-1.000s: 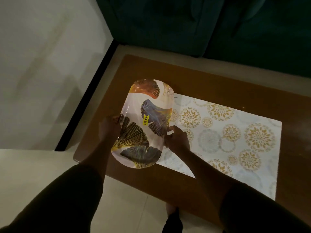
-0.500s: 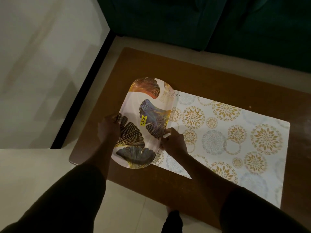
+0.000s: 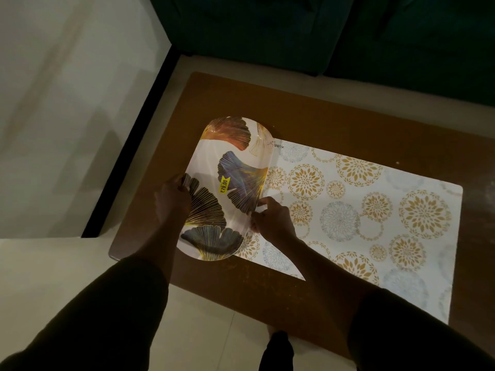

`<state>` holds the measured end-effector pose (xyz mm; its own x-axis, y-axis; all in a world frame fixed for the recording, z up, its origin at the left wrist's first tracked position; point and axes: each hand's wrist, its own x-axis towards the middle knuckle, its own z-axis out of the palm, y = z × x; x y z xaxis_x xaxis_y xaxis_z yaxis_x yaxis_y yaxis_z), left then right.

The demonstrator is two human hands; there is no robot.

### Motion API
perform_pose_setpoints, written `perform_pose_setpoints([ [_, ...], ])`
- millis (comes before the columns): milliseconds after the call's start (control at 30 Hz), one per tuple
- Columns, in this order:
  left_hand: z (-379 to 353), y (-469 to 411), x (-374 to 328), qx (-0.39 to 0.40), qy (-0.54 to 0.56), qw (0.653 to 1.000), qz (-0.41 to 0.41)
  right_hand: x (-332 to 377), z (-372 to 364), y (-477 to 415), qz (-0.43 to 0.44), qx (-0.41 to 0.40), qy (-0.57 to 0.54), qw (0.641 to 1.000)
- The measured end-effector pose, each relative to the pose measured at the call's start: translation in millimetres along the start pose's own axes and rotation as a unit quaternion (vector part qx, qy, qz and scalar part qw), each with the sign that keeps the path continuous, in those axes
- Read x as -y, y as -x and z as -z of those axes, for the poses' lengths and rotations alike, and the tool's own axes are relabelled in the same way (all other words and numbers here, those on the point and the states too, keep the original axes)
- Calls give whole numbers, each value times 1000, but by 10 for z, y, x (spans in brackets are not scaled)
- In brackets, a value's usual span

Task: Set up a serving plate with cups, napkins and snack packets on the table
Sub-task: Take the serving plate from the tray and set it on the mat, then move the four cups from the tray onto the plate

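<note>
Grip: left hand curled round the left long rim of the serving plate, fingers over the edge. Right hand pinching the opposite rim, thumb on top. Both clasped on the plate, neither released.

Item held: oblong serving plate, pale, printed with ginkgo-leaf fans in gold, blue and rust. Yellow price sticker near the middle. Lies lengthwise away from the person, level or nearly so. Left part over bare wood, right rim overlapping the left end of the table mat. Resting on the surface or just above it: cannot tell.

Beneath: white table mat with gold and grey rosettes, on a brown wooden table. Beyond: dark green sofa. To the left: pale floor.

Change over the last second: very little. Same two-handed hold, same place at the mat's left end; at most a slight settling.

Meaning for the task, as a judgement: placement of the plate close to finished, release not yet made. Nothing on the plate so far; all loading still ahead.
</note>
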<state>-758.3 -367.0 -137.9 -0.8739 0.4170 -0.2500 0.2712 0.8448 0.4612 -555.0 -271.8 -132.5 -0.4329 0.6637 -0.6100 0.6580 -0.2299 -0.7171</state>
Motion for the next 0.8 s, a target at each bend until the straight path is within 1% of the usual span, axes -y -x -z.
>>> perform_pose_setpoints([
  [133,14,90,-163,-39,-80,996,10,5,218,37,10,-37,25,999],
  [200,19,165,-361,-59,-86,995,-7,23,423,48,26,-57,42,997],
  [267,-5,251,-598,-61,-82,994,-47,26,676,68,36,-80,65,994],
  [367,-165,455,-1047,-25,-84,987,-137,-55,1216,138,57,-121,92,987],
  [433,-322,638,-1381,2,-90,980,-175,-175,1616,175,80,-147,125,978],
  [533,-636,982,-1915,38,-100,965,-241,-439,2265,345,89,-182,171,964],
  [633,-999,1402,-2501,67,-88,946,-305,-763,2940,550,67,-218,202,952],
  [700,-1398,1975,-3105,122,-67,921,-363,-1233,3649,862,28,-266,213,940],
  [733,-1444,2049,-3191,135,-62,919,-365,-1291,3764,898,27,-262,217,940],
  [800,-1462,2098,-3261,124,-55,920,-367,-1305,3867,934,28,-247,207,946],
])
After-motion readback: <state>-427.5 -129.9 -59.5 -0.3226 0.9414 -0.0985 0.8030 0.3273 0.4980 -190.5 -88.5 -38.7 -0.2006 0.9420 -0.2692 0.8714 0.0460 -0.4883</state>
